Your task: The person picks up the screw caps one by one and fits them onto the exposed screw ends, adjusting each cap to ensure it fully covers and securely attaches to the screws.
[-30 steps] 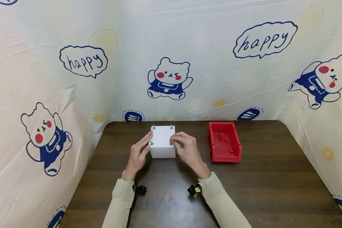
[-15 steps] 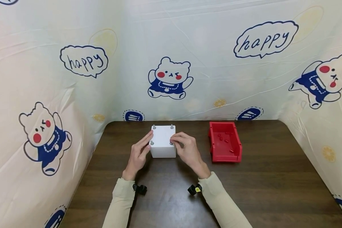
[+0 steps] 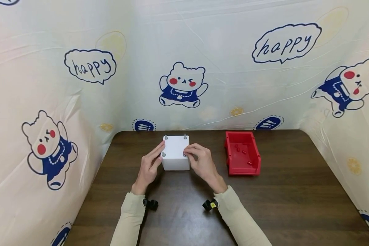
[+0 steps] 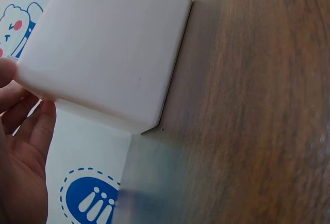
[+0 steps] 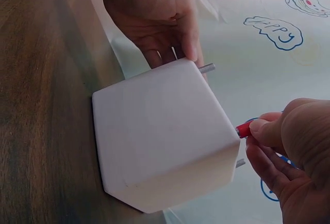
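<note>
A white box stands on the table, with a threaded metal stud rising at each top corner. My left hand lies along the box's left side, fingers fairly straight and thumb at the near left corner beside a stud. At the near right corner my right hand pinches a small red cap between thumb and fingertips. In the right wrist view the cap sits at the end of a stud, a bit of metal showing below it. The head view mostly hides the cap behind the fingers.
A red open-fronted bin stands right of the box, several small red caps lying loose inside. Behind the dark wooden table hangs a printed curtain. Both wrists wear small black cameras.
Both hands keep their places on the box, and the bin stays where it was. The right fingers shift only very slightly at the near right stud.
</note>
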The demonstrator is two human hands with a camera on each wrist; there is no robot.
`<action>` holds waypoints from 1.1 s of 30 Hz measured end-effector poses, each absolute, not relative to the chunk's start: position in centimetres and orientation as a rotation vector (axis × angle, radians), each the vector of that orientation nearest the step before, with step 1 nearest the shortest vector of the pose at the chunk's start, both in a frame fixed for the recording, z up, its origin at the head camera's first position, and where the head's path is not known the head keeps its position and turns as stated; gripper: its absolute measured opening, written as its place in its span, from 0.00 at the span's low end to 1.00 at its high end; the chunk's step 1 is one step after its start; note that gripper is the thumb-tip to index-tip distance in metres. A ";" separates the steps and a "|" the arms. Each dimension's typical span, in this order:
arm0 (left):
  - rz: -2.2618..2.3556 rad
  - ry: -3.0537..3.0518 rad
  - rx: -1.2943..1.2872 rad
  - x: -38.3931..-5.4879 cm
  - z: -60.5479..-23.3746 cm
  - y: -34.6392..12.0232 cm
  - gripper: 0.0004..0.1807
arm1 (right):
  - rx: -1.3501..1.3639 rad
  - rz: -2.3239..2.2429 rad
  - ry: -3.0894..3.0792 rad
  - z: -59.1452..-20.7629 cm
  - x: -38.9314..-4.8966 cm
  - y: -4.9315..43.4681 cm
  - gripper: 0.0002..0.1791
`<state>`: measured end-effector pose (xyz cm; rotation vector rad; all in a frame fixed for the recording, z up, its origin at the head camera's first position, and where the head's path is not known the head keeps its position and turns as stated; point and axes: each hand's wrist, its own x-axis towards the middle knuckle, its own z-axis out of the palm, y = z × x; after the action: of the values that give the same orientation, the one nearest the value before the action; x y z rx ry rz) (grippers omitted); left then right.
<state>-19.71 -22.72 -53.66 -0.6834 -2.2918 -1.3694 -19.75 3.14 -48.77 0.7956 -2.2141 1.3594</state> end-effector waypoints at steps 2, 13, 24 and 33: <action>-1.367 -2.289 -0.687 -19.7 -53.7 -22.7 0.25 | 0.796 1.359 -2.220 -48.8 -19.7 3.2 0.08; -1.360 -2.307 -0.685 -19.7 -53.6 -22.5 0.25 | 0.809 1.338 -2.230 -49.0 -19.8 3.5 0.07; -1.356 -2.279 -0.695 -19.8 -53.8 -22.4 0.25 | 0.800 1.333 -2.247 -48.8 -19.7 3.8 0.08; -1.350 -2.290 -0.671 -19.8 -53.8 -22.5 0.25 | 0.778 1.313 -2.247 -48.2 -19.9 4.4 0.09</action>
<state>-19.79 -22.52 -53.79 -0.6708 -2.2901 -1.3504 -19.86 4.43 -48.24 0.7785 -2.2470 1.3126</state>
